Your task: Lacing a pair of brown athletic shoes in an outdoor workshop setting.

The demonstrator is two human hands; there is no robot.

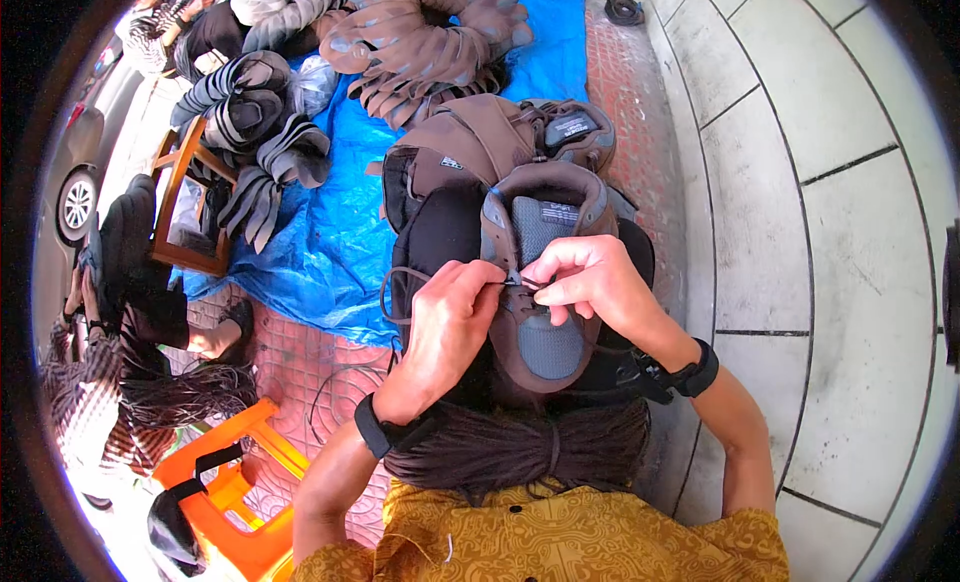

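Note:
A brown shoe upper (552, 350) with a grey mesh toe and tongue rests in front of me, toe toward my body. Over its lace holes, the fingertips of my left hand (447, 312) are pinched together on a dark shoelace (404, 270), which loops out to the left. My right hand (592, 274) pinches a piece of lace between thumb and forefinger, close to the left fingertips. Fingers partly cover the lace holes. A thick bundle of dark laces (520, 447) lies across my lap, below the toe.
Beyond the shoe are more brown uppers (450, 142). Stacked shoe pieces (430, 42) lie on a blue tarp (350, 222). A wooden stool (190, 197) and orange plastic stool (235, 482) stand left, near another person's foot (215, 337). A tiled wall (840, 242) borders the right.

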